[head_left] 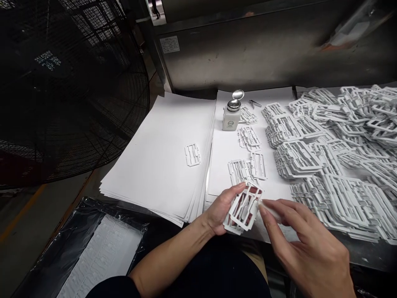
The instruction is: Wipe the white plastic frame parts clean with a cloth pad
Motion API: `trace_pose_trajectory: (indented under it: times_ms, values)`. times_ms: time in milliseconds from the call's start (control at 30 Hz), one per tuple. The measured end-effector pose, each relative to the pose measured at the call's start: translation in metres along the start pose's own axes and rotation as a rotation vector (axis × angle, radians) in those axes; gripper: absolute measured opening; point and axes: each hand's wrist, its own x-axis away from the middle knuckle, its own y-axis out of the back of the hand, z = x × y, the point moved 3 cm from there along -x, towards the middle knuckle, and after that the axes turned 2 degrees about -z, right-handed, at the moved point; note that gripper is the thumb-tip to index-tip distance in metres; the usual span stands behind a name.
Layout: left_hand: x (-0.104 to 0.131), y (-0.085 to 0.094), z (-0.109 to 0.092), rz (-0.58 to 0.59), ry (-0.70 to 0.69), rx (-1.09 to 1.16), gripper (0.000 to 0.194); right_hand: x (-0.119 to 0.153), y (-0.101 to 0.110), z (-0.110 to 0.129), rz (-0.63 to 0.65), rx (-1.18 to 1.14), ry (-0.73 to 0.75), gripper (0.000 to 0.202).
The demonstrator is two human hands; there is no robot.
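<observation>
In my left hand [221, 209] are a few flat white plastic frames [245, 209] with thin inner bars, stacked and tilted above the table's front edge. The thumb presses on their upper left side and the fingers lie behind. My right hand [307, 240] is closed in a pinch at the right edge of these frames. Something small and white [270, 209] shows between its fingers, too covered to name. Just beyond the hands, more loose frames [238, 171] lie on white paper.
Stacks of white frames [297, 157] cover the right side. A pump bottle [231, 118] with its lid up stands behind, near a nail clipper [254, 103]. One frame [192, 155] lies on paper sheets [161, 153]. A large fan [74, 82] and a black-lined box [102, 248] are left.
</observation>
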Motion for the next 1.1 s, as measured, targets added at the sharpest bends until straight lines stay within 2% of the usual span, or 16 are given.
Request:
trace_pose_trajectory:
  times_ms: [200, 433, 533, 633, 733, 833, 1000, 1100]
  values:
    - [0.001, -0.004, -0.006, -0.044, -0.062, 0.016, 0.038, 0.012, -0.001, 0.015, 0.111, -0.203, 0.105, 0.014]
    - [0.002, -0.007, -0.004, -0.057, -0.102, -0.024, 0.040, 0.000, -0.016, 0.030, 0.088, -0.269, 0.081, 0.018]
    - [0.002, -0.005, -0.009, -0.053, -0.113, 0.007, 0.041, 0.005, -0.016, 0.025, 0.081, -0.226, 0.127, 0.017]
    - [0.002, -0.002, -0.016, -0.030, -0.105, 0.032, 0.040, 0.019, -0.008, 0.010, 0.077, -0.165, 0.099, 0.017]
    - [0.002, -0.002, -0.019, -0.017, -0.112, 0.033, 0.041, 0.030, -0.002, -0.004, 0.128, -0.176, -0.013, 0.014]
    - [0.002, -0.003, -0.018, -0.004, -0.102, 0.052, 0.039, 0.035, -0.007, -0.009, 0.195, -0.237, -0.178, 0.008]
    - [0.000, -0.002, -0.011, 0.028, -0.092, 0.027, 0.040, 0.039, -0.032, -0.011, 0.326, -0.511, -0.570, 0.024]
    - [-0.001, -0.001, -0.008, 0.063, -0.071, 0.022, 0.047, 0.046, -0.036, -0.016, 0.305, -0.704, -0.813, 0.030]
